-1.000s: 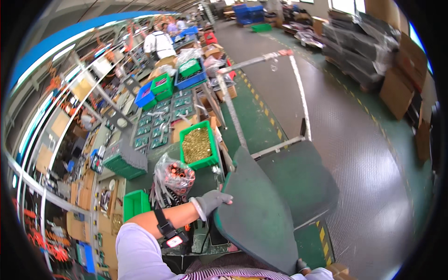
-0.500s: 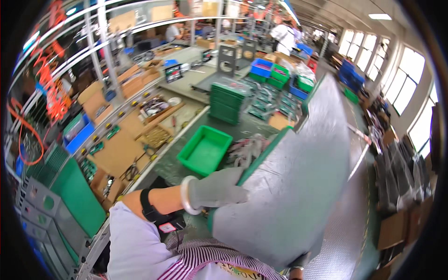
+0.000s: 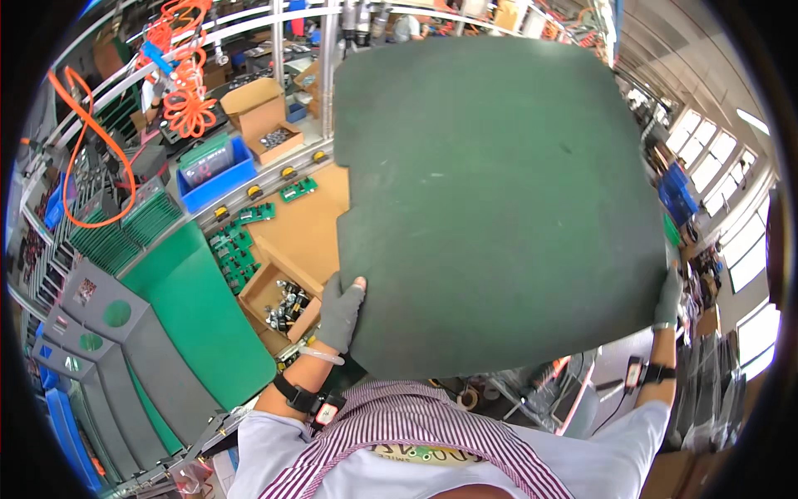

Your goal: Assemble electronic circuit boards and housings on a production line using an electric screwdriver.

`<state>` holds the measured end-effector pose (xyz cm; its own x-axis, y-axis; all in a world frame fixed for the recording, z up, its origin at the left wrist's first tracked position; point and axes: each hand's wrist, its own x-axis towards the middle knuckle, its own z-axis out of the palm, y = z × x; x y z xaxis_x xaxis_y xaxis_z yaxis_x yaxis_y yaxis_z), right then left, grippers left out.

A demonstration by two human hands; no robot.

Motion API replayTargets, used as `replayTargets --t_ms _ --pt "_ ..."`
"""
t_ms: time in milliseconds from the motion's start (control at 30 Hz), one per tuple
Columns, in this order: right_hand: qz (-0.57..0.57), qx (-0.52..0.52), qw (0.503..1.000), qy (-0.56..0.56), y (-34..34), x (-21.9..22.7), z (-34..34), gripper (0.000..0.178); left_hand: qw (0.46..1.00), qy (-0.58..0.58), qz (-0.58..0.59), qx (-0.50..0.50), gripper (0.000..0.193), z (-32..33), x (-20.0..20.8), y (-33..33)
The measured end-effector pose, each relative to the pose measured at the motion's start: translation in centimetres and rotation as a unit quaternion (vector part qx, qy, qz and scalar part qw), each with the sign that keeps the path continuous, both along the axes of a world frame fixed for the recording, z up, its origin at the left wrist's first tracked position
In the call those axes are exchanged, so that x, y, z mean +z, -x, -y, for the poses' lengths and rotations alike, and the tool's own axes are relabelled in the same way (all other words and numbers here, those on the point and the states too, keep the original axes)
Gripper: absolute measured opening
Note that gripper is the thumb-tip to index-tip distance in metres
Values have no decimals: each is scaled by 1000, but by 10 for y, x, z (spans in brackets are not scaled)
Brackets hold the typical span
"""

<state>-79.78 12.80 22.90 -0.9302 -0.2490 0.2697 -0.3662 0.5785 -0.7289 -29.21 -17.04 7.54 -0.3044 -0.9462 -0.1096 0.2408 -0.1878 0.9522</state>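
Head-worn fisheye view, facing downward, close to green panel

Panel between left hand and right hand; carton left of it, boards farther left, bin beyond.

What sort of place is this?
Looks like a factory assembly area, probably electronics: green circuit boards laid out on a brown surface, an open cardboard box of small metal parts beside them, and a coiled orange hose hanging at upper left.
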Motion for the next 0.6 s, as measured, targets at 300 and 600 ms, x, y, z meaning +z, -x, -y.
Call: replayTargets --t_ms 300,600 --pt "-207 194 904 -321 94 -83 374 39 984 -76 107 124 37 83 -25 -35" --pt "-103 332 863 -366 83 -194 559 43 942 -206 174 202 35 143 -27 4"
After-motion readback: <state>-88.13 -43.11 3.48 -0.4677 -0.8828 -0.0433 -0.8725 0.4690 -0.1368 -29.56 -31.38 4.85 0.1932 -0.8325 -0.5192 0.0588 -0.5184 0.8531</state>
